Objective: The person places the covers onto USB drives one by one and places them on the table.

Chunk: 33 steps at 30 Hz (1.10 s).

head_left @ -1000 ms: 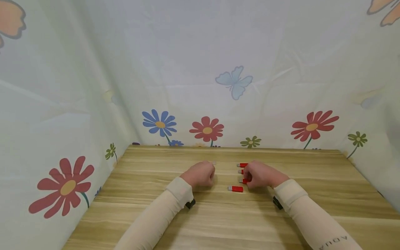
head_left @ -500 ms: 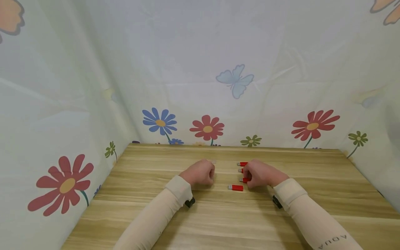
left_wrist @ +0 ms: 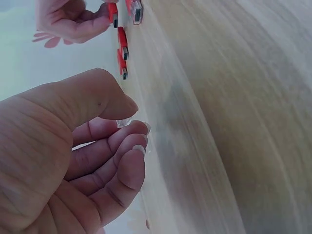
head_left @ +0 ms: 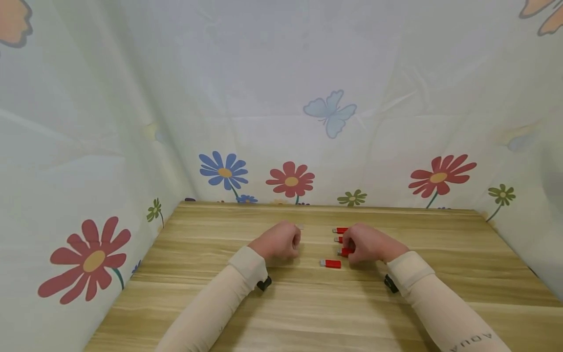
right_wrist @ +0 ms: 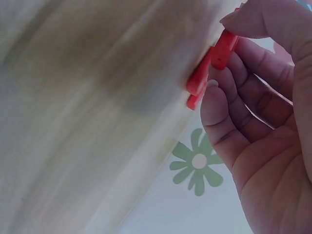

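Observation:
My left hand (head_left: 279,240) pinches a small clear plastic cap (left_wrist: 124,122) between thumb and forefinger, the other fingers curled below. To the right, my right hand (head_left: 368,243) grips a red USB stick (right_wrist: 225,49) by its body, thumb over forefinger. The metal plug of that stick (left_wrist: 113,15) points left, bare. Another red USB stick (head_left: 331,264) lies on the table in front, with a clear cap over its plug. Two more red sticks, a far one (head_left: 340,230) and a middle one (head_left: 338,239), lie behind with bare plugs, partly covered by my right hand.
On the wood-grain table (head_left: 281,308), a small clear piece (head_left: 300,227) lies just beyond my left hand. A white curtain (head_left: 255,88) printed with flowers and butterflies hangs behind the table and along its sides.
My left hand has shifted slightly left, away from the sticks. The right hand keeps its grip on the USB stick in nearly the same place.

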Motion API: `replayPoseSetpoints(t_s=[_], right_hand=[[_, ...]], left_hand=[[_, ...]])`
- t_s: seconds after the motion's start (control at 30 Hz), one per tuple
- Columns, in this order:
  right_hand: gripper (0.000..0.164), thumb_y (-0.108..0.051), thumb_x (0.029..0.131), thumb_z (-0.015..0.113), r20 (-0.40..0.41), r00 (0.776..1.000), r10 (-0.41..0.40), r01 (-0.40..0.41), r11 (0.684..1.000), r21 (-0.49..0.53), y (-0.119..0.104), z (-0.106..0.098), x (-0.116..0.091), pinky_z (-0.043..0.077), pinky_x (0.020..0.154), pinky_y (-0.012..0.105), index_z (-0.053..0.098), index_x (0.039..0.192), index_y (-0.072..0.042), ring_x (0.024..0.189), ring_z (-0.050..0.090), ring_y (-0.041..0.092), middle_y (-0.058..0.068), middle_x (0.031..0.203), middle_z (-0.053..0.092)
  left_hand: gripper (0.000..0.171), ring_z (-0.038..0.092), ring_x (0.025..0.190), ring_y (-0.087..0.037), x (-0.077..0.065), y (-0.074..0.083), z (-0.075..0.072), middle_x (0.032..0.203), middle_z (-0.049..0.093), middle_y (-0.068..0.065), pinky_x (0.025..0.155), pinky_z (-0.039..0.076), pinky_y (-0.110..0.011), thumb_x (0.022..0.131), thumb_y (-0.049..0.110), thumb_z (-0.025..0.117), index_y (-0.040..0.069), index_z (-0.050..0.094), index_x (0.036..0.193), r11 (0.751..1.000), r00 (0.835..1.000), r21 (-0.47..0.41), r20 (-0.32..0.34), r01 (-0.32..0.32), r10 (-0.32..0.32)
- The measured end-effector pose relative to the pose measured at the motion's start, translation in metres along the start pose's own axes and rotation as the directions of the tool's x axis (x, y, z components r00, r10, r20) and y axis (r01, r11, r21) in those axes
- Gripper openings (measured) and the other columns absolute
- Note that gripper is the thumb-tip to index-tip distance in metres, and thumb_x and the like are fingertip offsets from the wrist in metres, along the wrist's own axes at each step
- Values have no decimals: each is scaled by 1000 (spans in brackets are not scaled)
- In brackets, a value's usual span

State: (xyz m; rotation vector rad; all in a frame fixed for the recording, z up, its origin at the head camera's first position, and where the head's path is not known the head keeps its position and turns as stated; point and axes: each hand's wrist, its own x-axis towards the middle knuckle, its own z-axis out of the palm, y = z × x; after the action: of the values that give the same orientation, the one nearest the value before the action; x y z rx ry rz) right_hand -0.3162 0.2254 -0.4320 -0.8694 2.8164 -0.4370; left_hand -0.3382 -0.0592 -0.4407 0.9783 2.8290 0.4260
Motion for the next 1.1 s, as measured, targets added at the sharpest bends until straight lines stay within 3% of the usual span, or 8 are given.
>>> replayPoseSetpoints(t_s=[0.33, 0.63, 0.87, 1.1], right_hand=[[14, -8, 77, 82, -32, 999, 11, -12, 1000, -27, -8, -11, -4, 50, 66, 27, 70, 80, -15, 70, 54, 11, -6, 76, 63], [15, -9, 77, 83, -64, 998, -24, 24, 1000, 11, -9, -13, -8, 51, 65, 24, 70, 79, -17, 68, 55, 9, -8, 75, 64], [14, -11, 78, 82, -87, 995, -54, 58, 997, 49, -13, -15, -11, 52, 65, 23, 72, 82, -19, 69, 56, 8, -11, 76, 64], [13, -11, 79, 81, -99, 990, -96, 105, 991, 86, -19, -17, -12, 53, 65, 22, 73, 84, -20, 68, 58, 7, -12, 76, 65]], left_hand=[[18, 52, 66, -10, -4, 2, -3, 69, 55, 5, 62, 44, -22, 83, 10, 75, 18, 62, 74, 999, 999, -25, -1, -48, 48], [18, 55, 67, -8, -9, 2, -4, 72, 61, 7, 64, 48, -20, 85, 16, 80, 20, 65, 77, 990, 998, -124, -27, -64, 61], [16, 57, 69, -6, -12, 1, -4, 74, 64, 8, 67, 52, -19, 83, 15, 84, 18, 69, 77, 973, 995, -217, -72, -79, 65], [13, 62, 71, -7, -21, 13, -10, 77, 68, 7, 69, 54, -19, 83, 12, 84, 17, 73, 80, 938, 998, -342, -59, -51, 33]])
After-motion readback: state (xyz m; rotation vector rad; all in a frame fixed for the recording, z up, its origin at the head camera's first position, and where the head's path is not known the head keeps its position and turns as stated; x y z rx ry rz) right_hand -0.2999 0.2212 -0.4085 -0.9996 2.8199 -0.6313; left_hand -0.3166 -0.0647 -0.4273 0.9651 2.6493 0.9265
